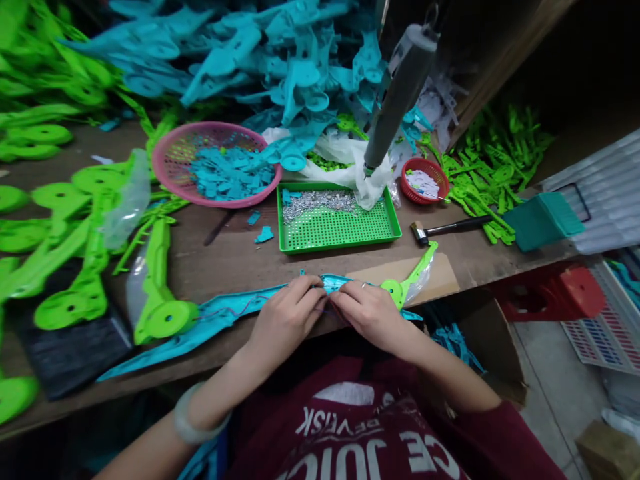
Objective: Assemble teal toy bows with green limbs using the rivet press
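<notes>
Curling left hand (pixel 290 310) and right hand (pixel 371 313) over blue part (pixel 220 320), leaving grip too hidden to tell; using brown table (pixel 220 270) above floor (pixel 539 373).

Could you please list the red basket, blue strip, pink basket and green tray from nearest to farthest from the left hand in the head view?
1. Blue strip: touching the left hand.
2. Green tray: beyond the hand, slightly right.
3. Pink basket: farther back, to the left.
4. Red basket: back, well to the right.
</notes>
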Motion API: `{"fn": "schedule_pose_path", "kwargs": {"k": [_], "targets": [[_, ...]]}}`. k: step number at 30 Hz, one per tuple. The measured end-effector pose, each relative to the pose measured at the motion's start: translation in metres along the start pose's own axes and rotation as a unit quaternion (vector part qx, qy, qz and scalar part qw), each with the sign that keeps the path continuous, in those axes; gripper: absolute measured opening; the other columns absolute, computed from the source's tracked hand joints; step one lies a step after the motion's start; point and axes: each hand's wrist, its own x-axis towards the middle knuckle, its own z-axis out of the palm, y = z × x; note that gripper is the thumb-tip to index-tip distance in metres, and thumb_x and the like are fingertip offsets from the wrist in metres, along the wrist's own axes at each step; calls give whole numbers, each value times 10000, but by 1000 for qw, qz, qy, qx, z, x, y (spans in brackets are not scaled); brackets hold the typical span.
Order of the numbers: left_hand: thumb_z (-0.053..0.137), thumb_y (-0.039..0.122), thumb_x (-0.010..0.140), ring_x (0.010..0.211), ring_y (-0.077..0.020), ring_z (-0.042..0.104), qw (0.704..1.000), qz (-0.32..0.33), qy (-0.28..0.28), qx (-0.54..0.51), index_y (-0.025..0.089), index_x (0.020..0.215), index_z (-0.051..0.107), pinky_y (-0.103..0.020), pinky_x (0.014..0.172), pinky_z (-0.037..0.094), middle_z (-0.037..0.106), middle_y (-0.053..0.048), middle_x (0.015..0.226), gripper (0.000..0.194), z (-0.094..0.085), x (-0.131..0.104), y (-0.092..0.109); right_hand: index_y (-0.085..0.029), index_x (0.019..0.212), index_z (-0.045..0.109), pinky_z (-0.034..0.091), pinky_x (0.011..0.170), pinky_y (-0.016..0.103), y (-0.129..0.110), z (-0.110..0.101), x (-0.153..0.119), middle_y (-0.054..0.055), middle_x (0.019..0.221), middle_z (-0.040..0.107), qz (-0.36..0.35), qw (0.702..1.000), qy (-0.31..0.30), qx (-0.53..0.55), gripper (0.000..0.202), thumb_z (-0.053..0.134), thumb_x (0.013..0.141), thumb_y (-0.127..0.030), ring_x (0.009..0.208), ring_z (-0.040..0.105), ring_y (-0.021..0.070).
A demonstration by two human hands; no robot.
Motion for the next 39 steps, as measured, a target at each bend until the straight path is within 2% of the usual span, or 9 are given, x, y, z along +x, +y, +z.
{"fn": "schedule_pose_path", "kwargs": {"k": [4,9,13,18,21,24,32,36,39], "targets": [[419,218,1043,862,-190,676,1000,-16,-15,-14,159,987,663,-306,760,558,694,-87,1004,257,0,0,0,-183,1044,689,448,667,272,0,7,7,91,1001,649,51,997,65,-3,263,429,1051,-219,798,586,159],[401,241,1053,815,-175,678,999,-37,-10,-14,171,1055,671,-287,698,543,697,-82,1025,279,0,3,0,-196,955,692,449,737,310,5,6,10,82,909,606,62,998,5,4,257,448,1036,-193,891,525,211],[416,201,1036,803,-180,669,1000,-19,-4,1,168,1053,667,-286,694,540,695,-76,998,254,3,4,-2,-199,927,683,437,725,329,7,7,16,84,883,589,93,995,-13,-32,224,480,1019,-203,903,477,244],[472,95,957,799,-207,651,996,-20,-84,27,187,1026,694,-302,651,531,661,-82,959,250,0,9,-2,-186,916,676,467,816,379,4,8,21,97,893,580,111,992,-29,-44,194,500,996,-171,955,467,272],[454,80,950,836,-214,653,992,-36,-125,9,189,1031,698,-317,678,540,654,-87,981,279,-3,12,-2,-182,926,676,468,792,390,2,3,21,108,903,575,109,992,-46,-38,207,484,995,-148,936,459,275],[448,107,968,843,-217,648,991,-47,-125,-4,179,1029,699,-328,688,535,653,-87,982,268,-2,13,-3,-183,913,678,461,764,390,2,2,20,110,904,578,103,992,-52,-42,215,483,990,-135,903,446,270],[383,67,983,842,-209,637,988,-34,-138,59,172,1011,686,-309,675,497,663,-72,997,321,-2,14,2,-197,900,682,438,703,367,0,7,17,88,867,563,109,993,8,-51,217,492,983,-133,877,451,252],[401,33,962,876,-220,637,987,-38,-146,60,150,1039,677,-320,702,503,662,-81,1017,310,-5,17,5,-194,944,697,407,655,364,-3,2,17,98,885,566,95,993,-16,-74,208,511,957,-101,858,426,255],[422,33,955,892,-221,629,984,-39,-165,60,152,1023,675,-325,712,502,661,-76,1024,288,-5,19,4,-183,902,694,405,663,367,-3,0,20,108,903,565,90,991,-52,-89,191,536,936,-82,870,420,260]]}}
